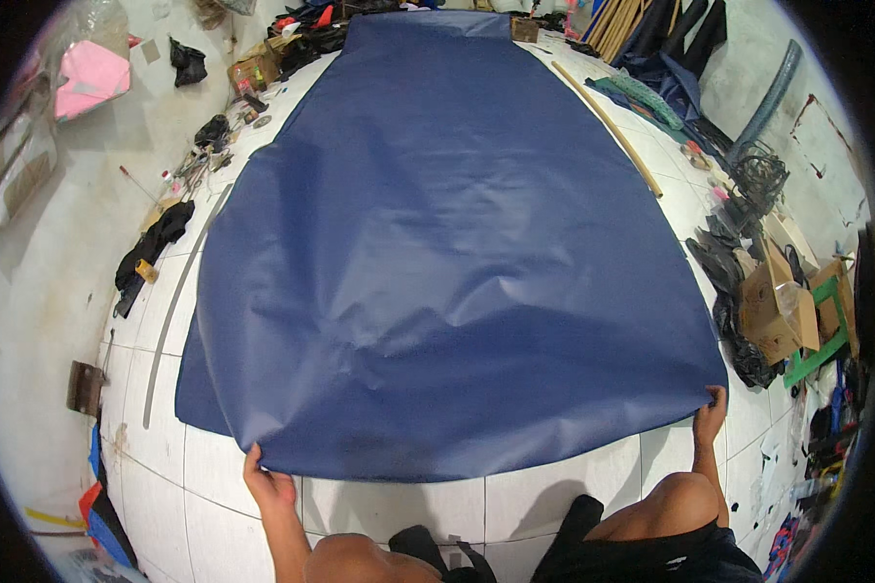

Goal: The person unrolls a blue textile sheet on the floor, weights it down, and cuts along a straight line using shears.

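A large dark blue sheet, like tarpaulin or vinyl, spreads away from me over the white tiled floor. Its near edge is lifted, and creases run across its middle. My left hand pinches the near left corner, thumb and fingers closed on it. At the near right corner, my right hand grips the edge, fingers curled over it. Under the raised left side, another blue layer shows on the floor. Toward the far end the sheet lies over something, perhaps a fold or roll, that I cannot make out.
A long grey strip lies left of the sheet, beside a black cloth. On the right are a wooden pole, a cardboard box, black plastic bags and a green frame. Clutter lines both walls.
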Demonstrator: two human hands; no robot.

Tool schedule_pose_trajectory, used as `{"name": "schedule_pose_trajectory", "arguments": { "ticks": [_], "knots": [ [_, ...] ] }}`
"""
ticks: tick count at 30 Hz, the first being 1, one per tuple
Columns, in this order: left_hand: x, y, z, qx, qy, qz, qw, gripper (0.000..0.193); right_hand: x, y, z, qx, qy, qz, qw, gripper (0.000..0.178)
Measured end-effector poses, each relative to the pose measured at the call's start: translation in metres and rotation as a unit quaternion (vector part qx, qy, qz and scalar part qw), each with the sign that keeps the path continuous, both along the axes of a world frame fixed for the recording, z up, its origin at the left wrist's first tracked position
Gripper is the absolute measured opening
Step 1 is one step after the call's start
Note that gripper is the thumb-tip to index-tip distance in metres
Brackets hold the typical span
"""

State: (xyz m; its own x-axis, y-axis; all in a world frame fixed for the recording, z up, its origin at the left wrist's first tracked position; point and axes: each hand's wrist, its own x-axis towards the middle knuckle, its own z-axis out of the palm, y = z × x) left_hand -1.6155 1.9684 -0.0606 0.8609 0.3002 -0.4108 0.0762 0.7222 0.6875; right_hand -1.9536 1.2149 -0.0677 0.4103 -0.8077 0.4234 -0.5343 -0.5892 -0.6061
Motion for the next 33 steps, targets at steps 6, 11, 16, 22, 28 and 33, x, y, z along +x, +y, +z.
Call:
{"name": "schedule_pose_trajectory", "arguments": {
  "ticks": [6,11,16,22,28,33],
  "knots": [
    [0.122,-0.008,0.011,0.295,0.006,0.187,0.937,0.075,0.042,0.033,-0.010,-0.027,0.094,0.124,0.988,0.046],
    [0.181,0.055,-0.009,0.472,0.142,0.185,0.850,0.095,0.128,0.076,0.001,-0.031,0.197,0.202,0.959,0.045],
    [0.137,-0.018,-0.057,0.083,0.119,0.036,0.989,0.085,0.121,0.039,0.020,-0.041,0.271,0.156,0.949,0.047],
    [0.118,-0.038,-0.116,0.157,0.111,-0.060,0.980,0.057,0.111,0.015,-0.002,-0.070,0.351,0.236,0.903,0.050],
    [0.124,-0.053,-0.082,0.216,0.110,-0.031,0.970,0.048,0.168,0.106,0.076,-0.037,0.402,0.310,0.860,0.043],
    [0.082,-0.107,-0.104,0.018,0.066,-0.211,0.975,0.044,0.220,0.184,0.113,-0.068,0.398,0.539,0.740,0.045]
  ]
}}
